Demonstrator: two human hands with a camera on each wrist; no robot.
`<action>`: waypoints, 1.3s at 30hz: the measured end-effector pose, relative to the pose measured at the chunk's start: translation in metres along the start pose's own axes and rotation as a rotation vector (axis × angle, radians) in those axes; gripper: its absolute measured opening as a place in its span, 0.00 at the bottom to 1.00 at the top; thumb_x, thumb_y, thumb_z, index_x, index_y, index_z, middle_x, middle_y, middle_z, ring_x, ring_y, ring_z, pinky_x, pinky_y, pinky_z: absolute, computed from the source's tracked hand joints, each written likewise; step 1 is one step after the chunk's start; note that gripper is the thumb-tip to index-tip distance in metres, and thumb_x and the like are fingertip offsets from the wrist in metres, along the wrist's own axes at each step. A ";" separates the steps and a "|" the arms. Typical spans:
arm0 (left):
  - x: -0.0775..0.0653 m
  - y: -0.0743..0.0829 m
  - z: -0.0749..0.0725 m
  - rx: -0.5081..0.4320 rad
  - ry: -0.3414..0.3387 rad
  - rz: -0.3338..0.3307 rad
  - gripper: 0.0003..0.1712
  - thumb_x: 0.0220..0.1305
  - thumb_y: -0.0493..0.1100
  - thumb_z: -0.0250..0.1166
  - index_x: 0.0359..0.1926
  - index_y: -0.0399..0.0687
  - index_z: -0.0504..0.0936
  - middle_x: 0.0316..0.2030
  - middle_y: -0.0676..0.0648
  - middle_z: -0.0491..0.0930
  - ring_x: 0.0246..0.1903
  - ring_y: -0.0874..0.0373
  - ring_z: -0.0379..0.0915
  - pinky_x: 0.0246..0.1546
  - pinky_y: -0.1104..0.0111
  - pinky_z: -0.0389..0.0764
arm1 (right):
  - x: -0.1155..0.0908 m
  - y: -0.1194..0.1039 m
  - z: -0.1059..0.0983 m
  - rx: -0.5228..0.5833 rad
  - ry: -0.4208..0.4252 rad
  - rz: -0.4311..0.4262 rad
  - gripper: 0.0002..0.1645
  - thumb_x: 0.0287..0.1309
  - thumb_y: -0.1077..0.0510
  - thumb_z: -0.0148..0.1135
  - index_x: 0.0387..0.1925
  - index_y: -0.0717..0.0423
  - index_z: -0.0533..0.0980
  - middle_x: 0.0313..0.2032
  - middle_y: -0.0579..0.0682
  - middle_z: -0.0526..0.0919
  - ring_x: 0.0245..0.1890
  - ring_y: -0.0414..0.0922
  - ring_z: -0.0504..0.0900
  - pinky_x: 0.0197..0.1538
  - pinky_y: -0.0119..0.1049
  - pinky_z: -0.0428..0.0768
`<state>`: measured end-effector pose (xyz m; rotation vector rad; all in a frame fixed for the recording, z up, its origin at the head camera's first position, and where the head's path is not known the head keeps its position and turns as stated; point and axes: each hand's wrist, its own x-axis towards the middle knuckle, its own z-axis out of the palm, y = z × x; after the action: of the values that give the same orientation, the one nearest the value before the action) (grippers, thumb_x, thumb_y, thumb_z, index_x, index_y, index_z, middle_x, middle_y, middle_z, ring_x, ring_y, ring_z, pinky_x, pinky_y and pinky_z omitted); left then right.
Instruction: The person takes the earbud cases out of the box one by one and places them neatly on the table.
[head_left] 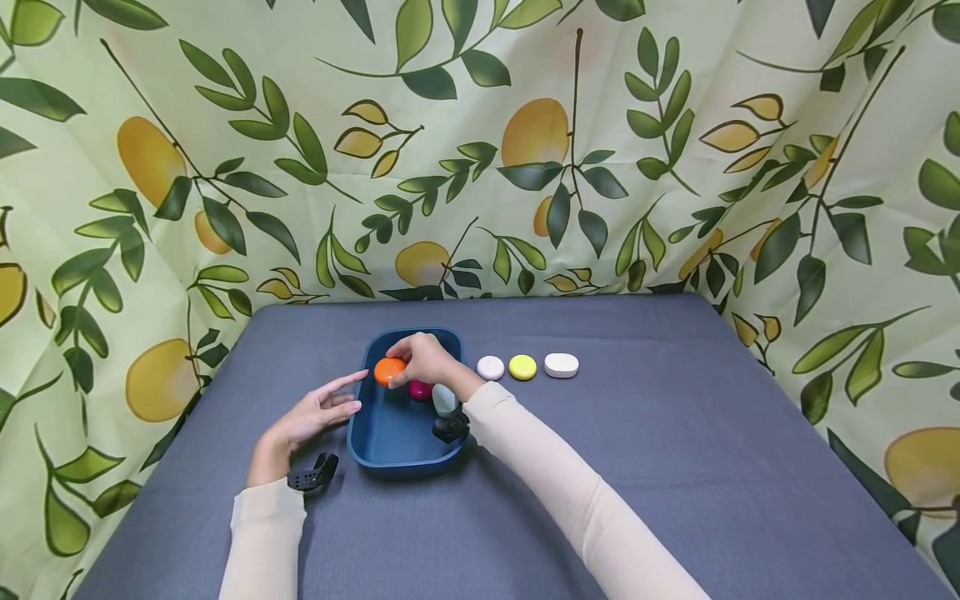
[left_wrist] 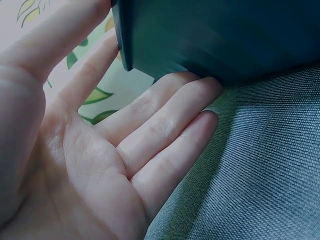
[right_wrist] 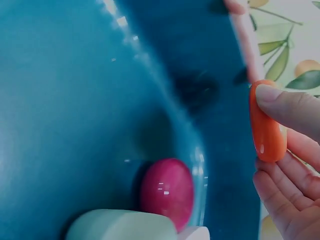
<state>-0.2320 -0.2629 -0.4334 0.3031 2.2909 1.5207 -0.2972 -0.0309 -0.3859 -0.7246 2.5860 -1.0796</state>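
Note:
Over the far left part of a blue tray [head_left: 397, 442], my right hand [head_left: 431, 360] pinches an orange rounded soap bar [head_left: 387, 372] between thumb and fingers. The right wrist view shows this orange soap bar [right_wrist: 268, 127] on its edge, above the tray's rim. Inside the tray lie a magenta soap bar [right_wrist: 167, 192], a pale mint soap bar [right_wrist: 120, 227] and part of a white piece [right_wrist: 199, 233]. My left hand [head_left: 311, 419] is at the tray's left side, fingers extended. In the left wrist view its fingertips touch the tray's outer wall [left_wrist: 200, 35].
Right of the tray, a round white soap bar [head_left: 491, 367], a round yellow one [head_left: 522, 367] and an oval white one [head_left: 561, 365] lie in a row. A grey-blue cloth [head_left: 637, 467] covers the table. Leaf-patterned fabric [head_left: 480, 167] hangs behind and at both sides.

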 end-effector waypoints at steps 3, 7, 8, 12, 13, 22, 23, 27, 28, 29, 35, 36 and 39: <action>0.000 0.000 0.000 0.004 -0.001 -0.002 0.39 0.69 0.49 0.59 0.75 0.48 0.52 0.69 0.27 0.60 0.68 0.33 0.61 0.64 0.47 0.72 | -0.003 -0.003 -0.006 0.022 0.005 -0.025 0.31 0.45 0.58 0.76 0.54 0.57 0.79 0.52 0.54 0.85 0.49 0.48 0.81 0.55 0.32 0.81; 0.000 -0.001 0.000 0.007 -0.003 0.004 0.39 0.69 0.49 0.58 0.75 0.48 0.52 0.69 0.27 0.59 0.68 0.32 0.59 0.65 0.46 0.71 | -0.009 -0.005 -0.014 0.046 0.014 -0.067 0.31 0.45 0.58 0.76 0.54 0.58 0.79 0.51 0.55 0.85 0.49 0.48 0.82 0.54 0.32 0.82; 0.000 -0.001 0.000 0.008 -0.004 0.007 0.39 0.69 0.49 0.58 0.75 0.48 0.52 0.69 0.27 0.59 0.68 0.32 0.59 0.65 0.46 0.71 | -0.011 -0.005 -0.016 0.051 0.017 -0.077 0.31 0.45 0.58 0.76 0.54 0.58 0.79 0.51 0.55 0.85 0.48 0.48 0.82 0.53 0.31 0.82; 0.000 0.000 0.001 0.013 -0.002 0.007 0.39 0.69 0.50 0.58 0.75 0.48 0.52 0.69 0.27 0.59 0.68 0.32 0.59 0.65 0.46 0.71 | -0.017 -0.003 -0.023 0.042 0.038 -0.112 0.31 0.44 0.58 0.77 0.53 0.59 0.80 0.51 0.55 0.85 0.48 0.49 0.83 0.53 0.30 0.82; 0.000 0.000 0.001 0.015 -0.003 0.007 0.39 0.69 0.50 0.58 0.75 0.48 0.52 0.70 0.27 0.59 0.69 0.32 0.58 0.65 0.46 0.71 | -0.019 -0.002 -0.025 0.045 0.047 -0.113 0.30 0.43 0.58 0.77 0.52 0.59 0.80 0.50 0.55 0.85 0.48 0.49 0.84 0.52 0.30 0.83; -0.001 0.001 0.001 0.016 -0.001 0.011 0.39 0.69 0.49 0.58 0.75 0.48 0.52 0.69 0.27 0.59 0.67 0.32 0.61 0.64 0.46 0.71 | -0.039 0.014 -0.040 0.106 0.081 -0.100 0.30 0.44 0.58 0.77 0.53 0.60 0.79 0.51 0.57 0.85 0.48 0.50 0.85 0.52 0.32 0.84; -0.001 0.001 0.001 0.016 0.000 0.012 0.39 0.69 0.49 0.58 0.75 0.48 0.52 0.69 0.27 0.60 0.67 0.33 0.62 0.64 0.47 0.72 | -0.041 0.016 -0.041 0.108 0.087 -0.099 0.30 0.44 0.58 0.77 0.53 0.60 0.79 0.50 0.57 0.85 0.48 0.49 0.85 0.51 0.32 0.84; -0.001 0.001 0.001 0.015 0.000 0.018 0.39 0.69 0.49 0.58 0.75 0.47 0.52 0.69 0.26 0.60 0.67 0.33 0.63 0.64 0.47 0.72 | -0.052 0.026 -0.048 0.098 0.105 -0.101 0.30 0.44 0.58 0.77 0.53 0.59 0.79 0.50 0.57 0.85 0.47 0.49 0.84 0.53 0.38 0.83; -0.001 0.001 0.001 0.017 -0.001 0.019 0.39 0.69 0.49 0.58 0.75 0.47 0.52 0.69 0.26 0.60 0.67 0.33 0.63 0.64 0.46 0.72 | -0.054 0.028 -0.049 0.098 0.106 -0.102 0.30 0.44 0.58 0.77 0.53 0.60 0.79 0.50 0.57 0.85 0.47 0.49 0.84 0.54 0.40 0.83; 0.000 0.001 0.001 0.019 -0.002 0.020 0.39 0.69 0.49 0.58 0.75 0.47 0.52 0.69 0.26 0.60 0.67 0.33 0.62 0.64 0.46 0.72 | -0.056 0.031 -0.051 0.096 0.112 -0.102 0.30 0.44 0.58 0.77 0.52 0.60 0.80 0.49 0.58 0.85 0.46 0.49 0.84 0.54 0.40 0.83; -0.001 0.002 0.001 0.020 -0.001 0.023 0.39 0.69 0.49 0.58 0.75 0.47 0.53 0.69 0.26 0.59 0.67 0.32 0.61 0.64 0.47 0.72 | -0.070 0.045 -0.059 0.098 0.139 -0.112 0.29 0.42 0.61 0.77 0.50 0.63 0.80 0.47 0.60 0.86 0.45 0.51 0.86 0.55 0.47 0.82; -0.001 0.002 0.001 0.019 0.001 0.021 0.39 0.69 0.49 0.58 0.75 0.47 0.53 0.69 0.26 0.59 0.67 0.32 0.61 0.64 0.47 0.72 | -0.072 0.047 -0.059 0.108 0.138 -0.106 0.29 0.42 0.61 0.77 0.50 0.63 0.80 0.47 0.61 0.86 0.45 0.52 0.86 0.56 0.48 0.82; -0.001 0.002 0.001 0.017 0.001 0.016 0.39 0.69 0.49 0.58 0.75 0.47 0.52 0.69 0.26 0.59 0.67 0.32 0.62 0.64 0.47 0.72 | -0.079 0.055 -0.060 0.128 0.132 -0.090 0.30 0.41 0.62 0.78 0.50 0.65 0.80 0.47 0.62 0.86 0.45 0.53 0.86 0.56 0.50 0.81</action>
<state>-0.2307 -0.2617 -0.4319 0.3265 2.3090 1.5097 -0.2741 0.0803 -0.3807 -0.7692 2.5833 -1.3492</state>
